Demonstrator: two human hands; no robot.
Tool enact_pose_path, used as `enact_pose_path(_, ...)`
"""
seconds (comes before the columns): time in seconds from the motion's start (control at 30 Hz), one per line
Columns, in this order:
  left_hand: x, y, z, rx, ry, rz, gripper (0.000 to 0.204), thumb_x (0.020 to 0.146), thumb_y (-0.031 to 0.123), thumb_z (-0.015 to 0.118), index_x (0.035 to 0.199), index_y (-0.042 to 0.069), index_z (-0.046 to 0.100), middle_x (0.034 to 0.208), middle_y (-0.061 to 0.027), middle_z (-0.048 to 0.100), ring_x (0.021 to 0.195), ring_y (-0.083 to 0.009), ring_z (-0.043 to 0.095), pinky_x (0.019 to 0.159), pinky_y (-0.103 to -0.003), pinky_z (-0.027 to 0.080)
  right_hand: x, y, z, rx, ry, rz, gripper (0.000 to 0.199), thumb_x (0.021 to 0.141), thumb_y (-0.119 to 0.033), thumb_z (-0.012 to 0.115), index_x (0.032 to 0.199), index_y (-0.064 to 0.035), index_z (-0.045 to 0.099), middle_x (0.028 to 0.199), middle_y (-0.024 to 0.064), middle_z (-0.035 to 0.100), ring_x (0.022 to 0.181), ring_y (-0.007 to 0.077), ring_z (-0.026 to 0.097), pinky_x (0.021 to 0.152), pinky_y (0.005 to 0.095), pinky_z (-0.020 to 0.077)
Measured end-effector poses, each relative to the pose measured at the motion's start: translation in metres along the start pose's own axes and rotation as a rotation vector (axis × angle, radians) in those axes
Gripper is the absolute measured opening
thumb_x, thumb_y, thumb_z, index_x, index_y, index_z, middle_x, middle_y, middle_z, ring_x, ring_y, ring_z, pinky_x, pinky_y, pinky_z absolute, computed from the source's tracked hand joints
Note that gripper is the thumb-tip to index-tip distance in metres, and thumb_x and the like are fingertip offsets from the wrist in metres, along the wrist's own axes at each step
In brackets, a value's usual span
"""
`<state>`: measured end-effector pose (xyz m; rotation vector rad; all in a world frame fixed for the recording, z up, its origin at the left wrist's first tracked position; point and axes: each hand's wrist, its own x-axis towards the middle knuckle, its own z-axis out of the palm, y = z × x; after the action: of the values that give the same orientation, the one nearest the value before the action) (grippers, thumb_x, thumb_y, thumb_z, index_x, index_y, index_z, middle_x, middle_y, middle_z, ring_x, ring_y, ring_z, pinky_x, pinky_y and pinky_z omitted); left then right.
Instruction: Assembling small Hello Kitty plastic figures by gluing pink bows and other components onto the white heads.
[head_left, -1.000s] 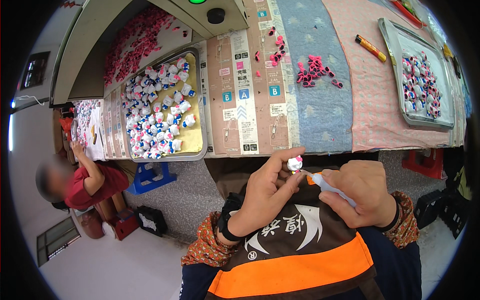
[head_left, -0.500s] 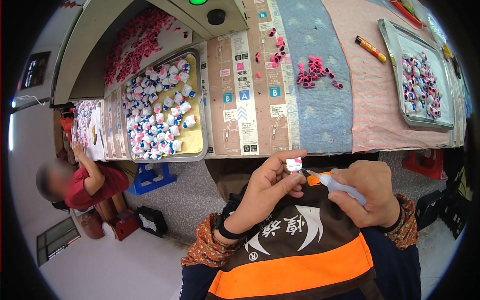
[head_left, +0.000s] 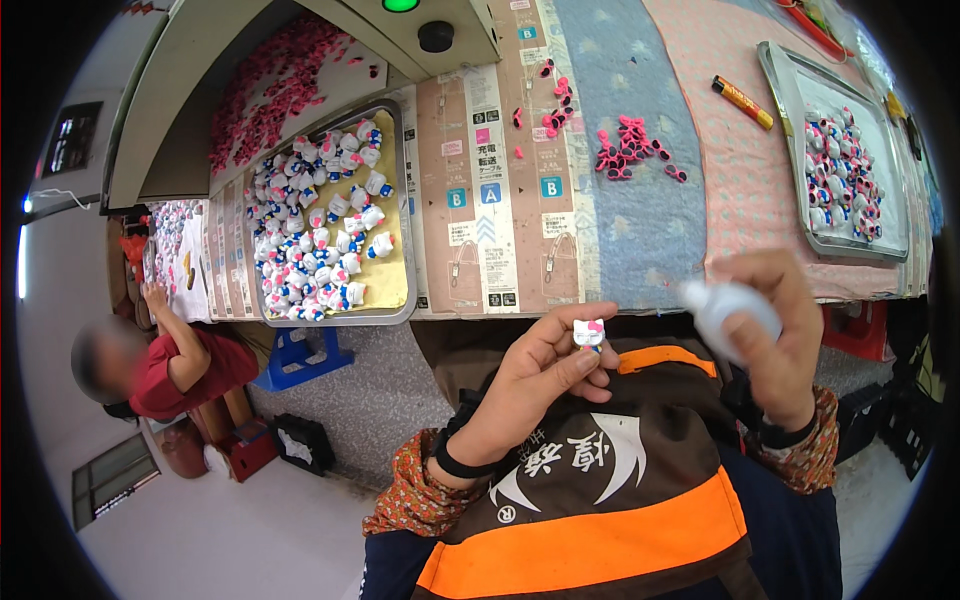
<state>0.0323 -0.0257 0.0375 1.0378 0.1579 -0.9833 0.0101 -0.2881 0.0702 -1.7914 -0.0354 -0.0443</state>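
My left hand [head_left: 535, 375] pinches a small white cat figurine with a pink bow [head_left: 588, 333] between thumb and fingertips, just below the table edge. My right hand [head_left: 770, 335] grips a small white squeeze bottle [head_left: 725, 310], lifted up and away to the right of the figurine. On the table beyond sit a cluster of pink bows [head_left: 630, 150] and a metal tray [head_left: 395, 300] lined in yellow, holding several white figurines.
A second metal tray [head_left: 790, 130] with several figurines lies at the far right, with an orange marker [head_left: 742, 101] beside it. A grey machine [head_left: 330, 40] with a green light stands at the back. A person in red [head_left: 170, 365] works at the left. A blue stool [head_left: 300, 355] stands under the table.
My right hand has pulled the bottle away from the figurine, up and to the right. My left hand still holds the figurine in about the same place.
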Motion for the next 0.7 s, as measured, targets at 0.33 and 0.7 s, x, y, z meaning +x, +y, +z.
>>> enact_pose_path(0.33,0.0,0.002,0.002,-0.017,-0.006,-0.016,0.046,0.102,0.011,0.05,0.147,0.004,0.04,0.114,-0.0097,0.062,0.097,-0.0139,0.062,0.086,-0.031,0.059,0.07,0.022,-0.023,0.187,0.188,0.058,0.045,0.089,-0.002,0.061,0.133,0.0012,0.049,0.118,0.0082,0.06,0.109,0.0134,0.058,0.095,0.0296,0.0471)
enact_pose_path(0.7,0.0,0.0,-0.005,0.012,0.042,0.09,0.035,0.102,0.01,0.053,0.135,0.005,0.043,0.115,-0.0131,0.064,0.096,-0.0149,0.065,0.085,-0.03,0.058,0.088,0.055,-0.032,-0.361,0.416,-0.035,0.041,0.087,0.002,0.061,0.127,-0.0036,0.054,0.121,0.0109,0.06,0.109,0.0229,0.061,0.094,0.0345,0.0476)
